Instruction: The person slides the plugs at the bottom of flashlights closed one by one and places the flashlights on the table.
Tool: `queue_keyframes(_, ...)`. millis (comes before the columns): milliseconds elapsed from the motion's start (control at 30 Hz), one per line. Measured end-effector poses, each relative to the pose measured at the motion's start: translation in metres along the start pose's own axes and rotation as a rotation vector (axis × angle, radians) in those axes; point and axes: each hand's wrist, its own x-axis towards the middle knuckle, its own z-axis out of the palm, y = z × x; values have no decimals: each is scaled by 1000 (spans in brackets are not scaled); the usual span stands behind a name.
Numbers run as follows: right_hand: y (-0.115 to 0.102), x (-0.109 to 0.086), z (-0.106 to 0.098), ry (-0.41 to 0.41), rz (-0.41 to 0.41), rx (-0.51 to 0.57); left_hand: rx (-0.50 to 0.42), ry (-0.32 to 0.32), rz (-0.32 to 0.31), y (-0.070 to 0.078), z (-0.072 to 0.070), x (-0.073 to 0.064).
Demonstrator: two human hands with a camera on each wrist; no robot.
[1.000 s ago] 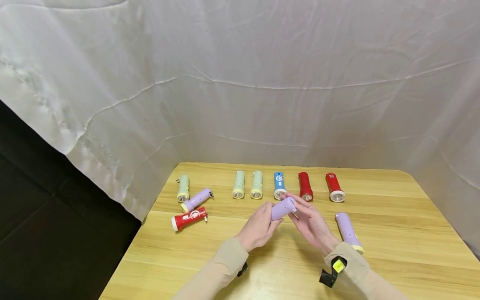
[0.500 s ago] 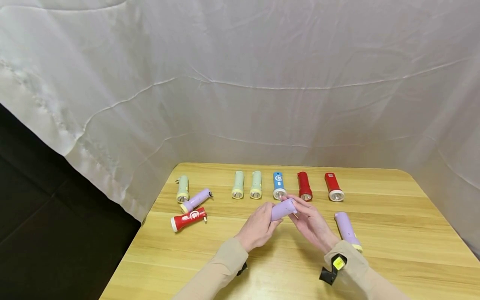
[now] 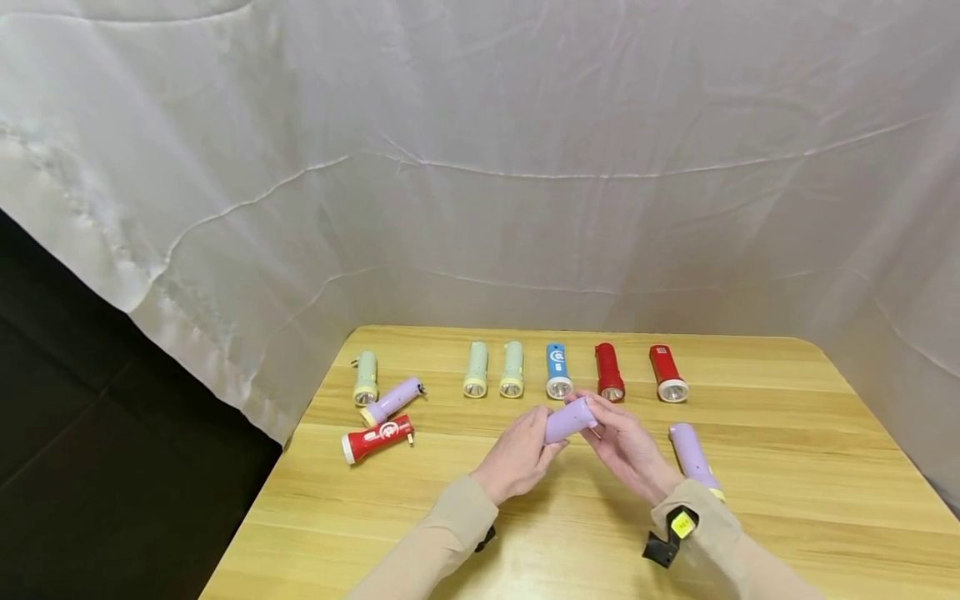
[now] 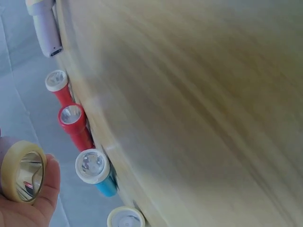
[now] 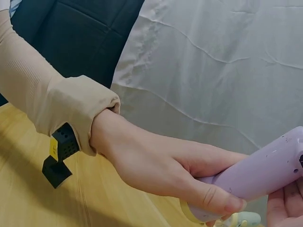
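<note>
Above the middle of the table, a lilac flashlight [image 3: 570,420] is tilted between both hands. My left hand [image 3: 517,454] grips it round the cream-rimmed head end, with the thumb along its side in the right wrist view. At the tail end, the fingers of my right hand [image 3: 626,446] pinch it. The left wrist view shows the flashlight's lens [image 4: 29,176] and cream rim, with left fingers under it. A second lilac flashlight [image 3: 693,458] lies on the table beside the right wrist, its head partly hidden by the sleeve.
Along the table's back edge lie two pale green flashlights [image 3: 476,369], a blue one [image 3: 558,369] and two red ones [image 3: 664,371]. At the left, a green flashlight [image 3: 366,375], a lilac flashlight [image 3: 393,400] and a red flashlight [image 3: 377,438] lie close together. Grey cloth [image 3: 525,217] hangs behind the table.
Both hands keep hold of the lilac flashlight, which has shifted slightly to the right. The right wrist has moved a little rightward; the flashlights on the table stay where they were.
</note>
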Motion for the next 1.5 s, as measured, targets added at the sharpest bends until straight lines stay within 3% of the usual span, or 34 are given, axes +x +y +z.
queue_keyframes(333, -8, 0, -5, -111, -20, 17, -69, -16, -2, 0, -8, 2)
queue_keyframes(1000, -5, -2, -9, -151, 35, 52, -28, -45, 27, -3, -10, -1)
queue_keyframes(1200, -3, -2, -11, -117, 69, 85, 18, -30, 49, -5, -7, -1)
queue_keyframes(1500, -5, -2, -9, -38, 103, 22, 55, -50, 34, -4, -3, -1)
